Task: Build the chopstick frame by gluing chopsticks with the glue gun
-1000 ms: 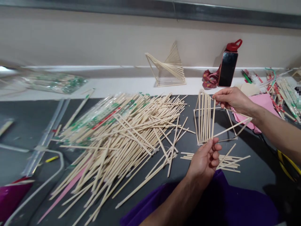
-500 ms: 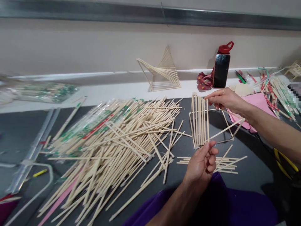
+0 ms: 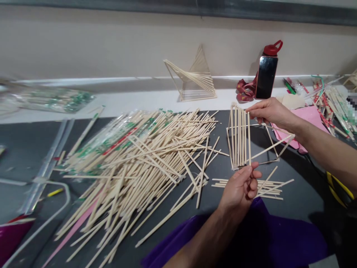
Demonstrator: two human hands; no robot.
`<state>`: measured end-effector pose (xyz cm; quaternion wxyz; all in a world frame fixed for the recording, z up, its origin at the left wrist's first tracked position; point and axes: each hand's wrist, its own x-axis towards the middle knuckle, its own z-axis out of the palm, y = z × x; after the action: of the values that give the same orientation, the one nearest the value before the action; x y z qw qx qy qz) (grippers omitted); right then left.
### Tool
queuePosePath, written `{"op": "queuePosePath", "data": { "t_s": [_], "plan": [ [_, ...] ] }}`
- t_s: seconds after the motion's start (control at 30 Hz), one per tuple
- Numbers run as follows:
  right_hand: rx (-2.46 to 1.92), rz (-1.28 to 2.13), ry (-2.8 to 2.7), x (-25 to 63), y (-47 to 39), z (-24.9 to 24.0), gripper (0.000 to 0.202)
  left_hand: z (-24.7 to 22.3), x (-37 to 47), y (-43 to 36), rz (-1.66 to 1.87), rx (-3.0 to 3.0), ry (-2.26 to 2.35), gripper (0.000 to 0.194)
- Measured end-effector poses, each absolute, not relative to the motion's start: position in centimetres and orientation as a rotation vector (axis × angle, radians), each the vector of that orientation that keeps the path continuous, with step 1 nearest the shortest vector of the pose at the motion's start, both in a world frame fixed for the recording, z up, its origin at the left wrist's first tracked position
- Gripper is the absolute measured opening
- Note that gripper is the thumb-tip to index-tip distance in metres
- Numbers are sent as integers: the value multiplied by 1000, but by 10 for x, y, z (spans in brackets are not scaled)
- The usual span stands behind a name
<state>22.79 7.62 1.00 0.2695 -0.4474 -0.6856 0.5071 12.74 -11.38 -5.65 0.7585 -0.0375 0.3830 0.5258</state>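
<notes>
A pale wooden chopstick (image 3: pixel 249 138) stands roughly upright in view, pinched at its lower end by my left hand (image 3: pixel 240 185) and at its upper end by my right hand (image 3: pixel 272 112). It lies alongside a row of similar parallel sticks on an open stick frame (image 3: pixel 228 143), which rests on the dark table. The frame's right side is a skeleton of slanted sticks passing below my right hand. My fingers hide the chopstick's tips. Just past my left hand lie several loose chopsticks (image 3: pixel 223 182).
A large pile of chopsticks (image 3: pixel 156 160), some in wrappers, spreads to the left. A finished-looking twisted stick model (image 3: pixel 199 78) stands by the wall. A phone (image 3: pixel 266 77) leans on a red-capped bottle (image 3: pixel 272 49). Pink sheets (image 3: pixel 309 121) and wrapped sticks (image 3: pixel 334 108) lie right.
The camera view has tilted down, so the scene sits slightly higher and further right. Both hands keep hold of the same chopstick, with little visible movement against the frame.
</notes>
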Motion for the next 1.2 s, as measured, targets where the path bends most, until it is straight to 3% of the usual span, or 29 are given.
{"op": "queuePosePath", "data": {
  "t_s": [0.33, 0.83, 1.2],
  "plan": [
    [-1154, 1102, -2093, 229, 70, 16, 17, -55, 129, -115, 1155, -69, 859, 10],
    [-1138, 1140, -2039, 235, 71, 22, 14, -62, 127, -115, 1146, 20, 795, 12],
    [-1028, 980, -2087, 264, 39, 91, 8, -33, 111, -123, 1194, 343, 876, 24]
  ]
}}
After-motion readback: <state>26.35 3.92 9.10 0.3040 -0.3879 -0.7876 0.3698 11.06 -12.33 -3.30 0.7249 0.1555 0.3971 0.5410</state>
